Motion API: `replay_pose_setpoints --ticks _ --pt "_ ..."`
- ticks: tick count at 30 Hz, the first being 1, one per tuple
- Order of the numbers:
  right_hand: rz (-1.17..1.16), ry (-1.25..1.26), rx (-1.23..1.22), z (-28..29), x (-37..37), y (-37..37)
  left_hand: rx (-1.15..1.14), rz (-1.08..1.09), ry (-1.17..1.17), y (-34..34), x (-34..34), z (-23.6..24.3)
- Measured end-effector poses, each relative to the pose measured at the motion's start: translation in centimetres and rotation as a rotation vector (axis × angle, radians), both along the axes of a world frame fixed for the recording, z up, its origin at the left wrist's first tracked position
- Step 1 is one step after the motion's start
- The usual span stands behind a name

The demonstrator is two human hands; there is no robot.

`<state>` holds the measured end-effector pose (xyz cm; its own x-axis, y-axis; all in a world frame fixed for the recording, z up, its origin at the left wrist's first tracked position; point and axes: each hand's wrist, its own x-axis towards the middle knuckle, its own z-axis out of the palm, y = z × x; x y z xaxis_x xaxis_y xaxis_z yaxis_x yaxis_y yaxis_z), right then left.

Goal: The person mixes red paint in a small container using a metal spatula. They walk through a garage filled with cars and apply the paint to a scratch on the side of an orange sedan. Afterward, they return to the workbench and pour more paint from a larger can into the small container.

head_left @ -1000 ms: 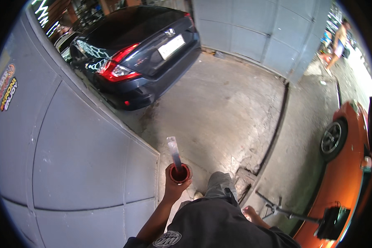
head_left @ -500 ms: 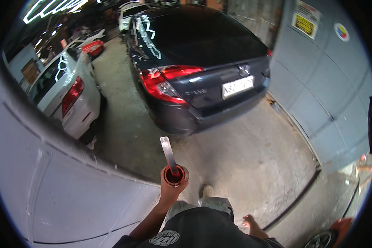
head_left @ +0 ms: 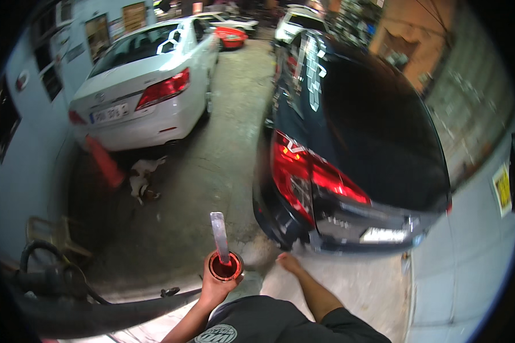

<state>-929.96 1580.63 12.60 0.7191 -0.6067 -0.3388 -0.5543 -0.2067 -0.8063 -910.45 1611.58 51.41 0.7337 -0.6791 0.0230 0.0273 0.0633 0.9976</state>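
Observation:
My left hand (head_left: 216, 290) is wrapped round a small open can (head_left: 241, 267) in front of my body. Dark red liquid, like paint, shows inside it. A flat metal stirring stick (head_left: 219, 231) stands up out of the can, leaning against its far rim. My right hand (head_left: 290, 263) hangs forward at the end of a stretched arm, below the rear corner of a dark car (head_left: 349, 226). Blur hides how its fingers are set, and nothing shows in it.
A white car (head_left: 137, 128) stands at the left, with an orange traffic cone (head_left: 104, 163) behind it. A brown-and-white animal (head_left: 143, 176) lies on the concrete floor (head_left: 229, 114) between the cars. Nearer left are a plastic chair (head_left: 54, 234) and a dark hose (head_left: 37, 244). A grey wall (head_left: 469, 263) runs along the right.
My view has swung left and moved forward, past the pale panel edge. The dark car now sits farther right, and the white car shows fully. My right hand has swung forward; my left still holds the can.

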Motion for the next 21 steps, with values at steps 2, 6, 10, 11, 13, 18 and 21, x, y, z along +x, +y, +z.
replay_pose_setpoints --ticks 2,6,10,11,13,18,21 --pt "0.490 0.062 -0.130 -0.7 8.7 0.8 0.020 0.024 0.018 -1.1 3.0 0.6" --pt "0.746 0.123 -0.216 -1.2 19.8 -0.6 0.116 0.194 -0.089 -3.6 7.5 1.6" --pt "0.847 0.343 -0.270 1.6 28.5 -3.8 0.156 0.323 -0.124 -4.6 13.0 1.0" --pt "0.842 0.369 -0.291 3.5 30.7 -4.3 0.151 0.369 -0.119 -5.0 14.4 0.9" --pt "0.851 0.406 -0.211 7.7 33.8 -5.5 0.140 0.443 -0.075 -6.2 16.8 0.5" --pt "1.087 0.475 -0.181 3.9 41.2 -10.9 0.122 0.579 -0.028 -10.5 26.2 -3.1" --pt "1.138 0.568 -0.071 3.2 48.1 -13.9 0.067 0.594 0.054 -15.0 33.9 -2.6"
